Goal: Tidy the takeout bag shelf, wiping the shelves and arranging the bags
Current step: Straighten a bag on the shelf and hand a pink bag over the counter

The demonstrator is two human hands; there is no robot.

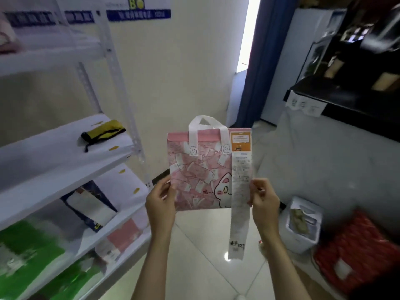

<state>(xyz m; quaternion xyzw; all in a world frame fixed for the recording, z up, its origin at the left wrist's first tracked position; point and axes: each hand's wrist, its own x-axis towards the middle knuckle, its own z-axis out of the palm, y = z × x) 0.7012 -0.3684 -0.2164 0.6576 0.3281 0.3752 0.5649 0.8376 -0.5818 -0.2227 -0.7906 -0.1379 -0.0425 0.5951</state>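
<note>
Both forearms reaching up and forward, bare, roughly parallel; left hand (161,205) raised, thumb over the front of the pink bag's (200,172) left edge, fingers curled behind; right hand (265,203) level with it, pinching the bag's right edge, thumb in front.

Cream wall (184,72), glossy tiled floor (201,256), blue curtain (270,61)

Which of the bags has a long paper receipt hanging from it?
The pink bag with the cat drawing, held up by both hands. Its receipt hangs below its bottom edge; the other bags rest on the shelf or floor.
</note>
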